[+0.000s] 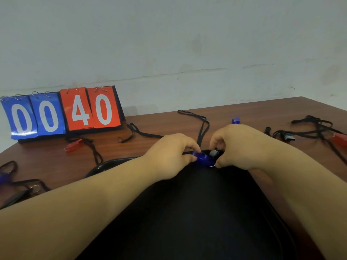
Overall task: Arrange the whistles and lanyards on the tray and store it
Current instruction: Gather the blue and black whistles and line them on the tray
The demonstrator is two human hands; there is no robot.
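Note:
A black tray (187, 212) lies on the brown table in front of me. Over its far rim my left hand (169, 156) pinches a blue whistle (202, 158). My right hand (242, 147) pinches the whistle's other end, by its metal ring. A black lanyard (202, 128) runs from between my hands toward the back of the table. A silver piece (213, 152) shows just behind the whistle.
A flip scoreboard (62, 113) reading 00 40 stands at the back left. Loose whistles with black lanyards lie around: red (73, 146) at the left, blue (235, 120) behind my right hand, silver (288, 136) and red (339, 138) at the right, more at the far left edge.

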